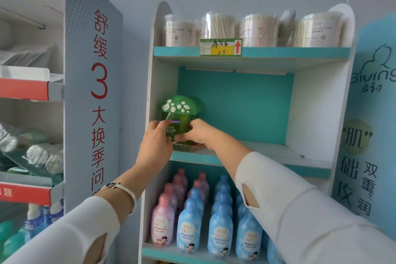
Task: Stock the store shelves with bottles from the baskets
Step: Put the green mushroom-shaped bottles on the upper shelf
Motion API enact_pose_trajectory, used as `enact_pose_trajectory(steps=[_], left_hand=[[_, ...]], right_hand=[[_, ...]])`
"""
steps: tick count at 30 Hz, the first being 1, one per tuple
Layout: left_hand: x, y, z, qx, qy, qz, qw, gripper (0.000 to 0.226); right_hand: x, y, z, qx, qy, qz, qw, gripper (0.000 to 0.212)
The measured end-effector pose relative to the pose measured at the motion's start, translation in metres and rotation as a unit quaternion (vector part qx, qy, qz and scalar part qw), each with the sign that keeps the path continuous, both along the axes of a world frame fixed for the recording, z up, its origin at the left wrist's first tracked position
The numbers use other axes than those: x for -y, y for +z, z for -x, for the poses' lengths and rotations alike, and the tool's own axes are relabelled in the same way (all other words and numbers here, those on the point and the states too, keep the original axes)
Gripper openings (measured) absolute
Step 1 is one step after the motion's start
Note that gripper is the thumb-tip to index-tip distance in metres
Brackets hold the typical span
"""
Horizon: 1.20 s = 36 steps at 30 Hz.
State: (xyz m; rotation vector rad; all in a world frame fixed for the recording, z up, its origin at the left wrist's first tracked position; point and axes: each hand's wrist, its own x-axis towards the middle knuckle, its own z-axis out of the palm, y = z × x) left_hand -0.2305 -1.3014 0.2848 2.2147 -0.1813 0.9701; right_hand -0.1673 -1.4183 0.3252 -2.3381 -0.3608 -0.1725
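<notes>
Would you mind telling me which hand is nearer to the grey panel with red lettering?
Left. The left hand grips the green bottle just right of the panel; the right hand holds the bottle's far side, farther right.

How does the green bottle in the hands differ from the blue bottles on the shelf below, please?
The green bottle has a wide, white-spotted mushroom cap; the blue bottles have narrow rounded tops. The green bottle looks translucent, the blue bottles opaque. The left hand and right hand grip the green bottle at the middle shelf; the blue bottles stand untouched in rows. All stand upright, labels forward.
</notes>
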Motion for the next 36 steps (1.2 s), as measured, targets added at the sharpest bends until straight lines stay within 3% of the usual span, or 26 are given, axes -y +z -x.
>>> enact_pose_trajectory(steps=[7, 12, 17, 24, 36], left_hand=[[0.023, 0.010, 0.011, 0.020, 0.006, -0.058, 0.998, 0.040], [0.066, 0.017, 0.023, 0.022, -0.012, -0.189, 0.982, 0.028], [0.136, 0.013, 0.049, 0.020, -0.060, -0.226, 0.972, 0.023], [0.252, -0.024, 0.102, 0.023, -0.147, -0.320, 0.935, 0.023], [0.413, -0.132, 0.184, -0.059, -0.329, -0.399, 0.854, 0.024]], right_hand=[[0.047, 0.006, 0.036, 0.123, -0.039, 0.008, 0.992, 0.040], [0.099, 0.006, 0.076, 0.211, -0.096, 0.147, 0.962, 0.032], [0.164, -0.004, 0.127, 0.255, -0.133, 0.242, 0.927, 0.029], [0.283, -0.062, 0.216, 0.183, -0.191, 0.348, 0.899, 0.022], [0.465, -0.199, 0.352, -0.051, -0.345, 0.272, 0.897, 0.026]])
